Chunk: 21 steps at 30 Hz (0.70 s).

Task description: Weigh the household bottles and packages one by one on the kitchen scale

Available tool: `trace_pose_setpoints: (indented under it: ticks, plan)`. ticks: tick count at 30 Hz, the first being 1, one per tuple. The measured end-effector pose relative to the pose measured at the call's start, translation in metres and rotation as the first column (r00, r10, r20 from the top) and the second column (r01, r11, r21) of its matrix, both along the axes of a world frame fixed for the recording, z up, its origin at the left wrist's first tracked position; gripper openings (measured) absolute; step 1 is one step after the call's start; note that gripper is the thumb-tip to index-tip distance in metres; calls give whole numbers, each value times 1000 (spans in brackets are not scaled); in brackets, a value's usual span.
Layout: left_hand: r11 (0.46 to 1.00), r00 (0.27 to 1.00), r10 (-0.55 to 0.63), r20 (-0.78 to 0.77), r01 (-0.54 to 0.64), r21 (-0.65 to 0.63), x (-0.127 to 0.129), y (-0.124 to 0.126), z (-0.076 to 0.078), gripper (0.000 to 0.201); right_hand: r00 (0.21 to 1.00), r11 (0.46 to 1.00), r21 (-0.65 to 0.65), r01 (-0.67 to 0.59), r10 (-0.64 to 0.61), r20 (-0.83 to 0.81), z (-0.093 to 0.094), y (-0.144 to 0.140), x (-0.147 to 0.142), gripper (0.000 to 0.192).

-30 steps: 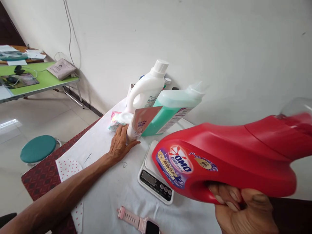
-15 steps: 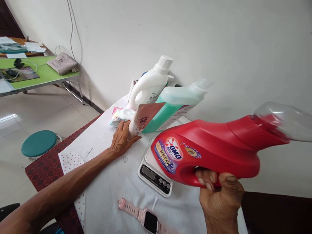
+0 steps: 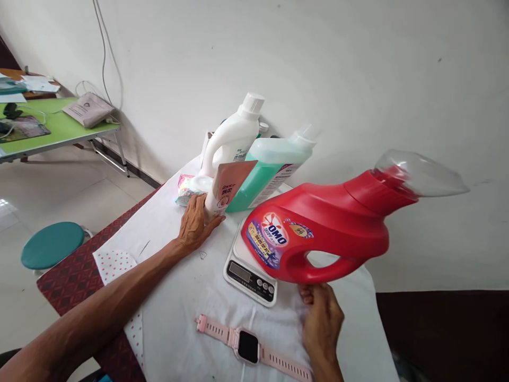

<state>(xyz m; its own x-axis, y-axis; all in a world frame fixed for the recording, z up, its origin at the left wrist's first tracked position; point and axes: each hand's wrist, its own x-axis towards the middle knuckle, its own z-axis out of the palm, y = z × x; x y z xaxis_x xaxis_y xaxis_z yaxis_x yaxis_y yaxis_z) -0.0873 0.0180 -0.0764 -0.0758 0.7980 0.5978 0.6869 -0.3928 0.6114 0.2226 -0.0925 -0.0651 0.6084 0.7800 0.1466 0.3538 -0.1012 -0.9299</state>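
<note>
Bench: white-clothed, carrying all the things below.
Red OMO bottle: on the kitchen scale, cap end up; it leans in this wide view, and true tilt cannot be told. Best centred on the pan.
Green-liquid bottle: stands behind the scale and the Rejoice tube.
White handled bottle: farther back.
Kitchen scale: display and buttons uncovered, reading not legible; ideally nothing else leans on it.
Right hand: fingers curled in, nothing seen inside, just under the red handle; contact unclear. Well clear would be best.
Left hand: partly open, thumb and fingers about the tube's foot; grip cannot be told. Light touch suffices.
Pink smartwatch: nearest the person; sleeves and wrists should avoid its strap.
</note>
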Motion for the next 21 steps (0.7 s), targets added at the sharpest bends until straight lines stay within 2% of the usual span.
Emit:
trace_pose_setpoints:
  ticks: [2,5,11,15,18,20,21]
  plan:
    - [999,1000,11,-7,-11,30,0,0,-1,49,999,998,-56,-43,42,-15,-7,-3,-2,39]
    - [997,1000,26,-15,-25,68,0,1,-2,47,996,993,-73,-89,88,-6,-8,-3,0,45]
    - [998,999,29,-30,-27,48,-1,2,-4,43,982,996,-13,-89,86,-168,-13,5,8,51]
    - [999,999,20,30,-21,38,-3,3,-2,51,980,994,13,-107,108,-169,-16,7,9,52]
    - [984,991,62,121,-81,158,-2,-8,19,62,975,990,32,-135,138,-177,-15,7,9,52]
    - [948,983,74,169,-122,294,7,-27,44,56,969,988,44,-150,156,-191,-13,6,8,52]
    - [928,985,47,167,-105,357,15,-40,59,51,969,987,43,-157,163,-184,-12,5,8,52]
